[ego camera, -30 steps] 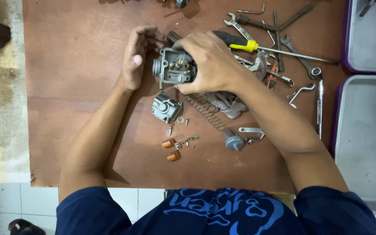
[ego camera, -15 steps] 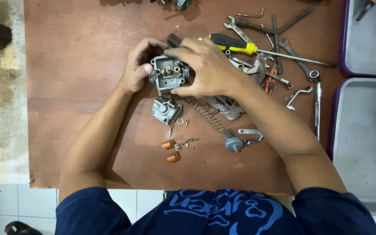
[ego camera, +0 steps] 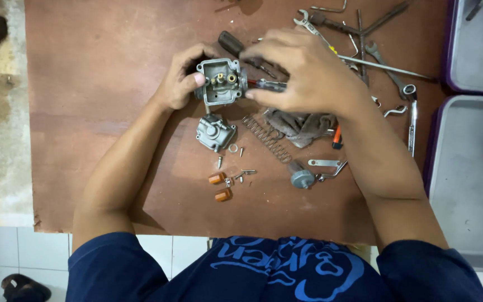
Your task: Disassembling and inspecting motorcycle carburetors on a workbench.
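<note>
My left hand (ego camera: 177,84) grips the left side of a grey metal carburetor body (ego camera: 219,83), held just above the brown table (ego camera: 96,128) with its open face and brass jets turned up. My right hand (ego camera: 308,72) is closed around a thin screwdriver (ego camera: 266,85) with a reddish shaft, and its tip meets the body's right edge. The tool's handle is hidden in my palm. Just below the body lies the detached float bowl (ego camera: 214,132).
A spring (ego camera: 266,138), a grey rag (ego camera: 300,124), two orange pieces (ego camera: 219,186), small screws (ego camera: 241,173), a round grey part (ego camera: 301,179) and a bracket (ego camera: 325,163) lie near me. Wrenches (ego camera: 387,67) are spread at the upper right. Purple-rimmed grey trays (ego camera: 470,168) stand at the right.
My right hand has come off the top of the carburetor and shifted right, uncovering its open face. It now presses a screwdriver against the body's right side. My left hand keeps its grip.
</note>
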